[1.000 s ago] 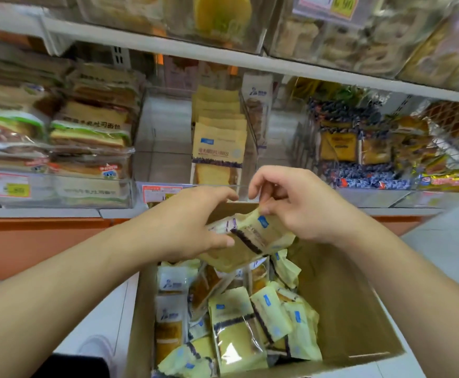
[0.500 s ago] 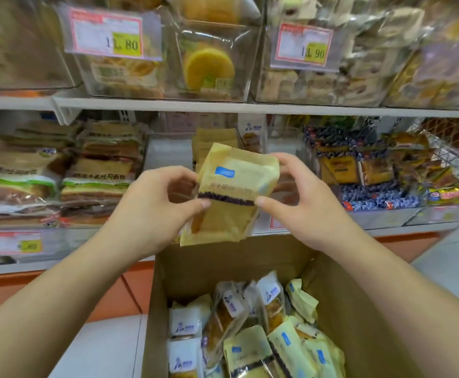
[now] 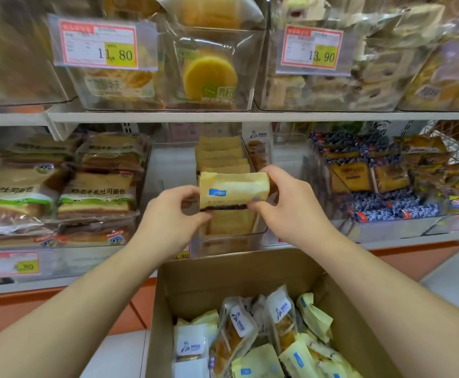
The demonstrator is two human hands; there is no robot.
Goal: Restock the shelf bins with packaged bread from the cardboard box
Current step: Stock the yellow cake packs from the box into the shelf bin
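Note:
A pale yellow bread packet [image 3: 233, 190] with a blue label and a dark band is held upright between both hands, at the front of a clear shelf bin [image 3: 228, 241]. My left hand [image 3: 173, 214] pinches its lower left edge and my right hand [image 3: 285, 203] grips its right side. Behind it, a row of several matching yellow packets [image 3: 220, 156] stands in the bin. Below, the open cardboard box [image 3: 195, 276] holds several more yellow and white bread packets [image 3: 263, 339].
Stacked toast loaves [image 3: 97, 192] fill the bin to the left. Blue and yellow wrapped snacks [image 3: 373, 186] lie in the bin to the right, beside a wire basket [image 3: 457, 148]. The upper shelf [image 3: 222, 115] carries clear bins with price tags [image 3: 100, 42].
Both hands lifted the yellow packet out of the box and carried it forward to the front of the middle bin. The view rose toward the shelves.

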